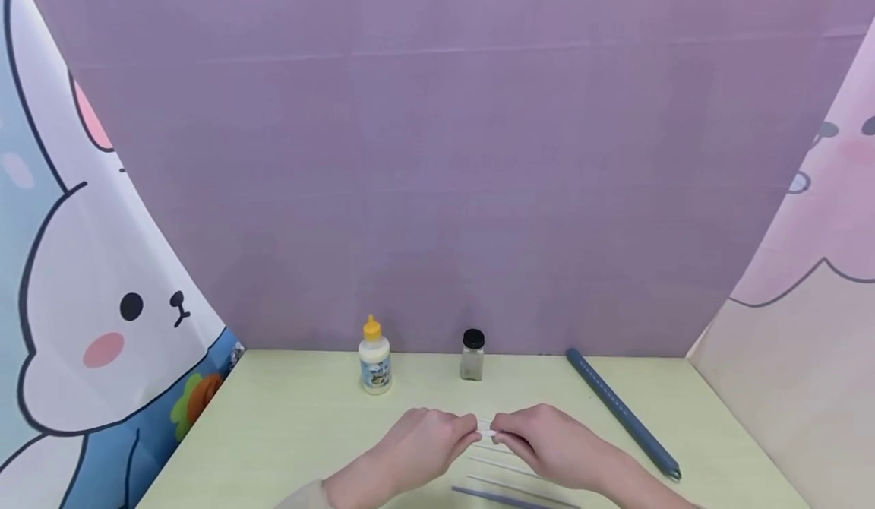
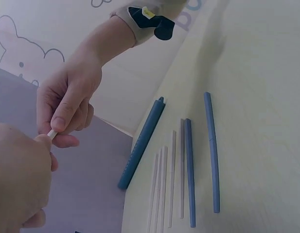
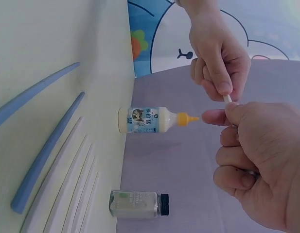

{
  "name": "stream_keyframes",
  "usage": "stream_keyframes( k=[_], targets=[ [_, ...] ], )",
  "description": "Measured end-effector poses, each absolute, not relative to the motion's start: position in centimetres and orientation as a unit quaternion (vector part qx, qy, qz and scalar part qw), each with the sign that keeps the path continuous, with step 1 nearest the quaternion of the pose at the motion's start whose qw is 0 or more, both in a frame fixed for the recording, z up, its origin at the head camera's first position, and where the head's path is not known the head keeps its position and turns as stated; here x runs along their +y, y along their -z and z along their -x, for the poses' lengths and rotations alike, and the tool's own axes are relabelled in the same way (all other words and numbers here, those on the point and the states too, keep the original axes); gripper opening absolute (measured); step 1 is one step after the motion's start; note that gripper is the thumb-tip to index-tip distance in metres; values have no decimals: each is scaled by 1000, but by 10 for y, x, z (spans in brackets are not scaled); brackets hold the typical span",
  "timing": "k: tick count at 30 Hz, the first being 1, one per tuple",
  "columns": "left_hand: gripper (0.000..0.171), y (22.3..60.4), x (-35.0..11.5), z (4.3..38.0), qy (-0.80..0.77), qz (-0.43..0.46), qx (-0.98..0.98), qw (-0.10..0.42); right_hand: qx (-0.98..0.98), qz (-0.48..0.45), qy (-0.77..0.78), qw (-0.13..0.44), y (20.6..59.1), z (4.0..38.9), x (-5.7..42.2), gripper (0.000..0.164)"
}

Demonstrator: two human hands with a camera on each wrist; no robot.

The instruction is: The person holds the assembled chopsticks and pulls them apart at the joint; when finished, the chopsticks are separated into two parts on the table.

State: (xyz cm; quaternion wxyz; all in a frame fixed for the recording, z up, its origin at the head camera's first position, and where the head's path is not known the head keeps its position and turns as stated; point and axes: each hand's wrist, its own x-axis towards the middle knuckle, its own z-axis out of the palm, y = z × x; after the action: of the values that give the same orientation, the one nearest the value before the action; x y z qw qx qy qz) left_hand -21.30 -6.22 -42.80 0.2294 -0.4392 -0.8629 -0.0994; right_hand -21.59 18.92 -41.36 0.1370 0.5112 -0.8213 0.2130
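Both hands are raised over the near part of the table and hold one small, narrow white strip (image 1: pixel 485 433) between them. The left hand (image 1: pixel 427 444) pinches one end between thumb and curled fingers. At the other end the right hand (image 1: pixel 557 448) pinches it the same way. Only a short piece of the strip (image 2: pixel 52 134) shows between the fingertips; the rest is hidden in the hands. Below them, several white strips (image 2: pixel 171 179) lie side by side on the table, with two blue strips (image 2: pixel 190 172) beside them.
A glue bottle (image 1: pixel 375 365) with a yellow nozzle stands toward the back of the pale table (image 1: pixel 287 403). To its right is a small glass jar (image 1: pixel 472 363) with a black lid. A dark blue rod (image 1: pixel 622 414) lies slanted at right. A purple cloth (image 1: pixel 437 190) hangs behind.
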Motion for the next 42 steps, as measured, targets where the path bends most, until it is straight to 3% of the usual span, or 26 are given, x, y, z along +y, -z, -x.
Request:
stream_keyframes(
  k=[12, 27, 42],
  targets=[
    [26, 427, -63, 211, 87, 449, -843, 285, -814, -525, -182, 170, 410, 213, 190, 16],
    [26, 422, -64, 207, 109, 476, -828, 276, -810, -534, -153, 187, 406, 212, 195, 18],
    [24, 424, -62, 199, 80, 445, -844, 288, -810, -530, -132, 214, 405, 209, 194, 15]
  ],
)
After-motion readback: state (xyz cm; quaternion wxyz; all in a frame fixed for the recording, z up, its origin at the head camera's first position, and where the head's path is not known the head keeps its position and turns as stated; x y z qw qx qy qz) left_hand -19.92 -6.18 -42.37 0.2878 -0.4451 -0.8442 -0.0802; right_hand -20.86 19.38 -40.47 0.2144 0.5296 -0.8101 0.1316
